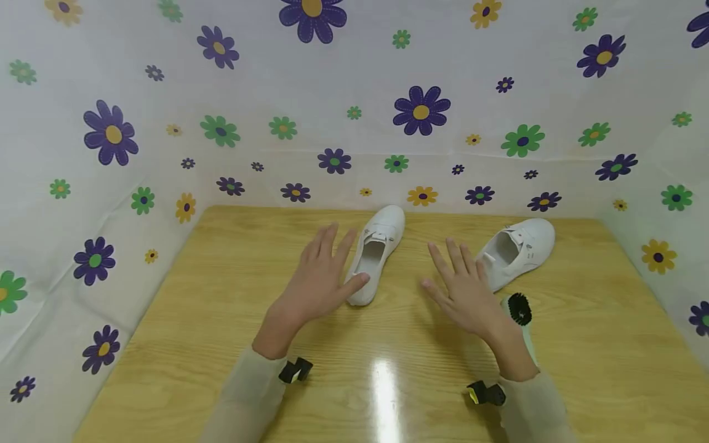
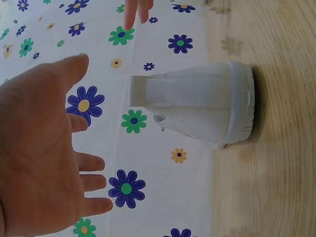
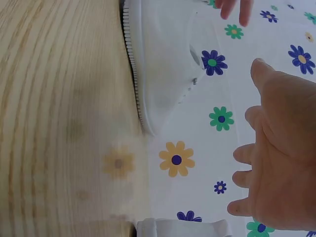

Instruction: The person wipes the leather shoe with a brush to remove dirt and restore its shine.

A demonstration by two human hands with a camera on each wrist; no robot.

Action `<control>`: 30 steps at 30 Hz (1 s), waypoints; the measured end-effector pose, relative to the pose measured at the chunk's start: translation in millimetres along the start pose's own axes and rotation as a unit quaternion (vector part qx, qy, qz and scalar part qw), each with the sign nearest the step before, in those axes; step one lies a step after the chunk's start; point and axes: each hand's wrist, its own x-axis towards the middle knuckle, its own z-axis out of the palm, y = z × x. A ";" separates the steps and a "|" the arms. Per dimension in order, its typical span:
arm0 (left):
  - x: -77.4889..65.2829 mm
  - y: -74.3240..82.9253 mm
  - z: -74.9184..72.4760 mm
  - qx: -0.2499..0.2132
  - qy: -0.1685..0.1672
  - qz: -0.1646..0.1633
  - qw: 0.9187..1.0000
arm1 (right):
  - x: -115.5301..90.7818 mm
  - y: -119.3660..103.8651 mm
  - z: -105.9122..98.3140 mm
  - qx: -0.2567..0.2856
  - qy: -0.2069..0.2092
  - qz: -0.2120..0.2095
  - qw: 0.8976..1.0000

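Two white lace-up shoes stand on the wooden table. The nearer-to-centre shoe (image 1: 381,246) points away, its heel toward me; the left wrist view shows that heel (image 2: 197,94) close up. My left hand (image 1: 316,277) hovers beside it with fingers spread, thumb over the heel area, holding nothing. To the right, the other shoe (image 1: 526,249) lies angled, toe to the upper right. My right hand (image 1: 465,292) is held above the table left of it, fingers spread, also holding nothing. A pale green brush with black bristles (image 1: 520,309) lies partly hidden behind the right wrist.
White cloth with printed flowers (image 1: 354,80) hangs behind the wooden table (image 1: 249,246) and along both its sides. Black wrist mounts (image 1: 296,370) sit at both sleeves. A bright light reflection marks the table's front middle.
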 end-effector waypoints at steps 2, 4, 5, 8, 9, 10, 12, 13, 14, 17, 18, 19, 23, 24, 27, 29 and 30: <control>9.4 2.5 1.6 -0.019 -0.001 0.002 1.000 | -2.5 3.0 -2.1 -0.001 0.005 0.001 1.000; 19.1 4.1 1.9 -0.058 -0.004 -0.002 0.998 | -4.6 5.6 -4.1 -0.001 0.007 0.002 1.000; 23.9 4.0 2.5 -0.078 -0.008 -0.009 0.997 | -5.3 6.9 -4.7 0.001 0.007 0.004 1.000; 37.3 2.2 6.0 -0.155 -0.023 -0.040 0.987 | -6.4 10.1 -4.9 0.004 0.004 0.009 1.000; 41.0 1.3 8.0 -0.179 -0.029 -0.054 0.982 | -6.9 10.9 -4.6 0.005 0.002 0.011 1.000; 44.5 -0.1 10.8 -0.200 -0.034 -0.068 0.977 | -7.5 11.6 -4.3 0.006 0.000 0.012 1.000; 49.9 -2.0 16.2 -0.237 -0.043 -0.092 0.966 | -8.9 12.9 -3.6 0.008 -0.001 0.015 1.000; 51.9 -2.8 19.0 -0.253 -0.047 -0.102 0.961 | -9.7 13.3 -3.0 0.008 -0.003 0.015 1.000; 53.7 -3.3 21.5 -0.266 -0.049 -0.110 0.956 | -10.7 14.0 -2.4 0.006 -0.004 0.015 1.000; 55.5 -4.7 25.7 -0.293 -0.048 -0.127 0.946 | -12.2 12.7 1.0 -0.004 -0.012 0.007 1.000; 55.7 -5.0 26.7 -0.297 -0.047 -0.130 0.945 | -12.5 11.8 2.5 -0.007 -0.016 0.005 1.000; 55.7 -5.3 27.4 -0.297 -0.047 -0.131 0.945 | -12.9 11.1 4.0 -0.010 -0.018 0.001 1.000; 55.5 -5.2 29.2 -0.288 -0.050 -0.129 0.948 | -15.7 7.2 8.3 -0.014 -0.025 -0.011 1.000; 55.3 -5.1 29.5 -0.286 -0.052 -0.130 0.948 | -16.8 6.3 9.1 -0.014 -0.027 -0.013 0.999; 54.9 -5.9 29.7 -0.282 -0.061 -0.135 0.948 | -20.8 5.0 10.9 -0.014 -0.030 -0.019 0.999; 54.9 -6.5 28.7 -0.287 -0.069 -0.141 0.945 | -23.6 5.3 11.4 -0.016 -0.028 -0.023 0.999; 55.1 -7.1 28.0 -0.286 -0.071 -0.142 0.945 | -25.2 5.3 11.2 -0.017 -0.026 -0.025 0.999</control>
